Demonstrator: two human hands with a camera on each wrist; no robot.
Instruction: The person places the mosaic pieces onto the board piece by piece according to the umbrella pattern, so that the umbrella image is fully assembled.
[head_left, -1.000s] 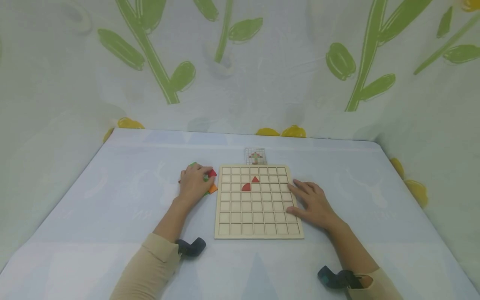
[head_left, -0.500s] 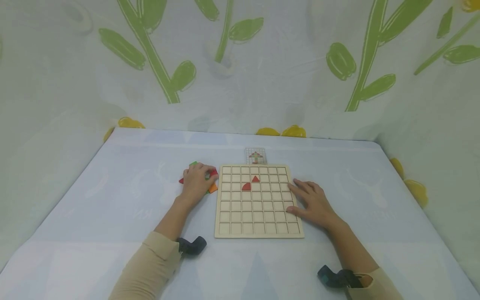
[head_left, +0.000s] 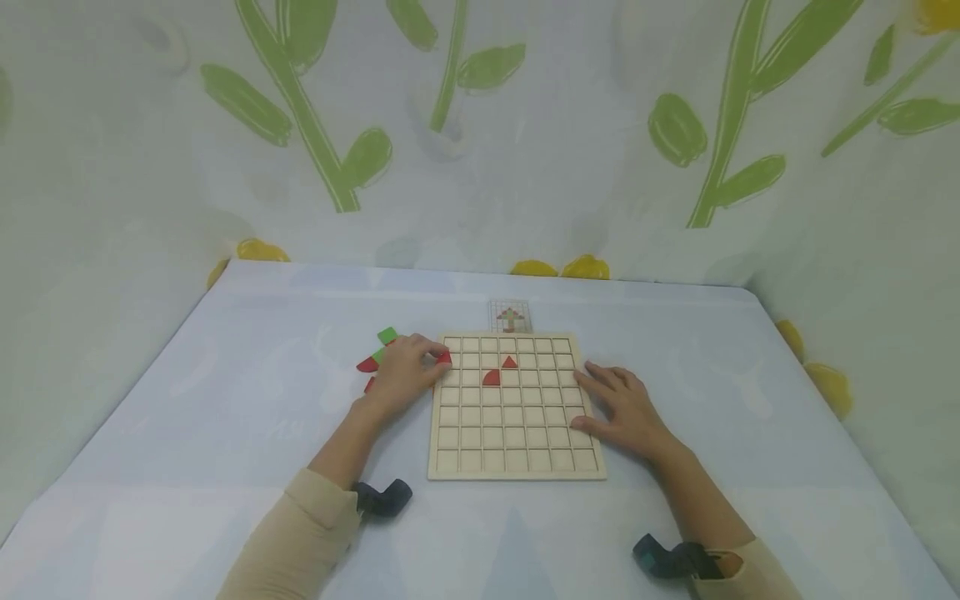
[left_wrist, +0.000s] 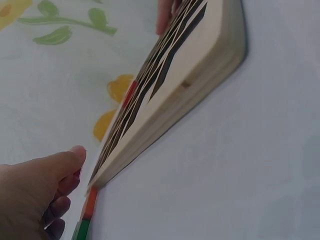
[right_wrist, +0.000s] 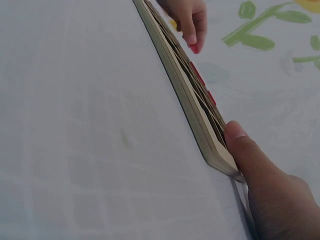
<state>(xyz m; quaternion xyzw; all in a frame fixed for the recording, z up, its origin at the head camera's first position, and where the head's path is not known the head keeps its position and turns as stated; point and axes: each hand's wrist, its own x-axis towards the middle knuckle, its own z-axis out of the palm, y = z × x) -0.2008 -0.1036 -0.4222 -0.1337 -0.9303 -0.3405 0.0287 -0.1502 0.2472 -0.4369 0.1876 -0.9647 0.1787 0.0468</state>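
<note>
My left hand (head_left: 403, 372) pinches a small red tile (head_left: 445, 357) between thumb and fingertips, above the left edge of a wooden grid board (head_left: 493, 460). In the right wrist view the red tile (right_wrist: 195, 48) shows below the fingertips, raised off the board. A red triangle (head_left: 509, 362) and a red quarter-circle tile (head_left: 491, 377) lie in two neighbouring cells, set diagonally. My right hand (head_left: 628, 412) rests on the board's right edge with its fingers spread. Its thumb (right_wrist: 250, 155) touches the rim in the right wrist view.
Green and red tiles (head_left: 387, 335) lie left of the board, partly hidden by my left hand. An orange tile (left_wrist: 90, 202) lies at the board's side. Behind the board is a small printed pattern card (head_left: 495, 315). A patterned cloth wall (head_left: 555, 183) rises behind the table.
My left hand has picked the red tile from the loose pile and moved right, to the board's left edge, uncovering more loose tiles. The right hand has stayed in place.
</note>
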